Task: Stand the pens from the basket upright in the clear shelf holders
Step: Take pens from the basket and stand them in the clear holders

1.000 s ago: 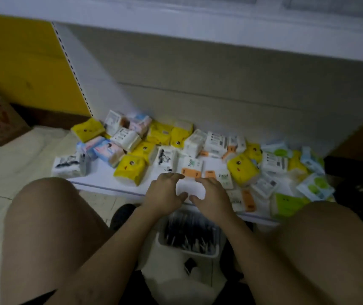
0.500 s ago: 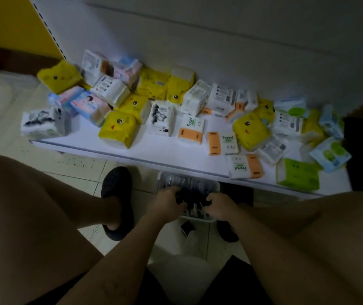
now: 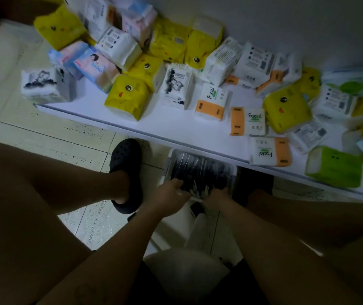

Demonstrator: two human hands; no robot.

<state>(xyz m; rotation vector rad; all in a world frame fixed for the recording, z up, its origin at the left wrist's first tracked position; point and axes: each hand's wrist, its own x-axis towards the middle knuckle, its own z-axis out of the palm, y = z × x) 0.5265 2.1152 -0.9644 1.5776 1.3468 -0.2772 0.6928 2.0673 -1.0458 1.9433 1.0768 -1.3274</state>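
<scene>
Tissue packs [image 3: 127, 96] lie all over the shelf [image 3: 176, 126]. The basket [image 3: 169, 158] sits on the floor under the shelf's front edge, with a black shoe [image 3: 125, 157] to its left. Dark pens [image 3: 198, 168] lie in it, pointing from near wall to far wall. A few tip up. The left hand [image 3: 167, 194] and right hand [image 3: 217, 195] curl into the pens. It is too blurry to tell if they hold any.

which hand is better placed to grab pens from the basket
Left, narrowly. The left hand reaches further into the basket, its fingers over the dark pens, while the right hand sits at the near rim. Whether either already grips pens is too blurred to tell.
</scene>
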